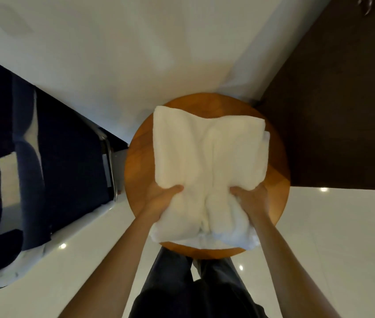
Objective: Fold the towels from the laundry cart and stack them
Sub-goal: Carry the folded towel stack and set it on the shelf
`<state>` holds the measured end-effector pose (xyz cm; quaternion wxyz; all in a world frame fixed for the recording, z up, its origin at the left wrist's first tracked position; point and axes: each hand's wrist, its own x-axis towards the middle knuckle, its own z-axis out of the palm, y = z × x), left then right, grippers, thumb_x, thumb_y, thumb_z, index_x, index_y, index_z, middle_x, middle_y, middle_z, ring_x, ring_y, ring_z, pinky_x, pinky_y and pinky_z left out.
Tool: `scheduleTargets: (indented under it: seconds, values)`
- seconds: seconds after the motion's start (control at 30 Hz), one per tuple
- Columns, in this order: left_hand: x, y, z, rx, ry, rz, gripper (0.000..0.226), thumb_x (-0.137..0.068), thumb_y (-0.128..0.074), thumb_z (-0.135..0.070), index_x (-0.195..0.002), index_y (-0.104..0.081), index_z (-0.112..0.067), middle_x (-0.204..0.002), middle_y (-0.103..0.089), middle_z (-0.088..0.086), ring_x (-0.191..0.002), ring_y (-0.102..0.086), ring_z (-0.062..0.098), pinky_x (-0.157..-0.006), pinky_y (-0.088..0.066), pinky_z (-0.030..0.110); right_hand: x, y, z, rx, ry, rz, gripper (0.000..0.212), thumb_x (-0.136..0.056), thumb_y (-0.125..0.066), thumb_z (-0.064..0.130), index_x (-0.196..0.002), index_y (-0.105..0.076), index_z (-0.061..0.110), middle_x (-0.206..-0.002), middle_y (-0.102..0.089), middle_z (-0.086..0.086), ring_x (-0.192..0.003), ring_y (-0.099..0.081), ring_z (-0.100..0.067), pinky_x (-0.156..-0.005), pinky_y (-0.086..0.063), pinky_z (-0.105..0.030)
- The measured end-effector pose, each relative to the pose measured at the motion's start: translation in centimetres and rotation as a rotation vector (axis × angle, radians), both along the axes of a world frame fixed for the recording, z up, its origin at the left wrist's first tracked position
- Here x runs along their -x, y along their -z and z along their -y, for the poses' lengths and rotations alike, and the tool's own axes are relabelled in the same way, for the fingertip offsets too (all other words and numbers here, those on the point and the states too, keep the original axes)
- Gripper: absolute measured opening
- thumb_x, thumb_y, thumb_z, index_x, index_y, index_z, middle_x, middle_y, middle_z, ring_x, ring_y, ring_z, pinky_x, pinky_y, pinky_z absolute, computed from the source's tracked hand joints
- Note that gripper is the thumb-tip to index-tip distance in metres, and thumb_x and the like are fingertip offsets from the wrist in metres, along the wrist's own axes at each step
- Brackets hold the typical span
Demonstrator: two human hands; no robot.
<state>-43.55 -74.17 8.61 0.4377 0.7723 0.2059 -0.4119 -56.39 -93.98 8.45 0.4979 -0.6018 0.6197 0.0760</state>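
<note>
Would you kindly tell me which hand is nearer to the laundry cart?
Left. The left hand grips the towel on the side toward the laundry cart; the right hand grips it on the far side.

towel (204, 157): plain white, no tag or print I can read.
round table (139, 161): bare wood, no mark I can read.
laundry cart (67, 145), left of frame: dark cloth, no lettering I can make out.

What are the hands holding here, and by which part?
The white towel: the left hand and right hand each grip its bunched near end.
</note>
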Motion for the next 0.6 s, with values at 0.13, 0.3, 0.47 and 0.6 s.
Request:
scheduleTargets:
  seconds: [0.13, 0.3, 0.47, 0.6]
  values:
    - [2.0, -3.0, -0.4, -0.042, -0.012, 0.009, 0.091, -0.071, -0.082, -0.040, -0.145, -0.034, -0.019, -0.140, -0.046, 0.004, -0.126, -0.045, 0.028, -0.098, -0.041, 0.039, 1.1, -4.6, -1.2, 0.062, -0.009, 0.026, 0.085, -0.073, -0.079, 0.031, -0.142, -0.032, 0.013, -0.137, -0.046, -0.011, -0.124, -0.044, -0.033, -0.101, -0.038, -0.044]
    - [4.2, -5.6, -0.9, -0.020, -0.044, 0.024, 0.093, -0.070, -0.084, -0.037, -0.145, -0.034, -0.019, -0.140, -0.045, 0.005, -0.126, -0.044, 0.027, -0.099, -0.040, 0.038, 3.9, -8.7, -0.8, 0.083, 0.003, 0.139, 0.110, -0.055, -0.083, 0.038, -0.146, -0.025, 0.018, -0.143, -0.040, -0.009, -0.129, -0.040, -0.029, -0.100, -0.034, -0.034]
    - [7.0, -7.8, -0.4, -0.014, -0.138, 0.002, 0.090, -0.065, -0.086, -0.039, -0.139, -0.040, -0.017, -0.132, -0.050, 0.004, -0.116, -0.048, 0.025, -0.089, -0.041, 0.038, 6.7, -8.9, 2.0, 0.025, -0.073, 0.129, 0.090, -0.066, -0.083, 0.036, -0.141, -0.038, 0.014, -0.137, -0.050, -0.010, -0.121, -0.051, -0.028, -0.091, -0.041, -0.031]
    - [11.6, -9.0, 0.6, -0.012, -0.198, 0.029, 0.085, -0.064, -0.087, -0.039, -0.135, -0.044, -0.016, -0.124, -0.055, 0.003, -0.110, -0.052, 0.024, -0.088, -0.044, 0.039, 10.0, -8.9, 4.4, 0.038, -0.190, 0.215, 0.086, -0.066, -0.084, 0.032, -0.139, -0.041, 0.014, -0.130, -0.052, -0.003, -0.119, -0.050, -0.025, -0.086, -0.041, -0.033]
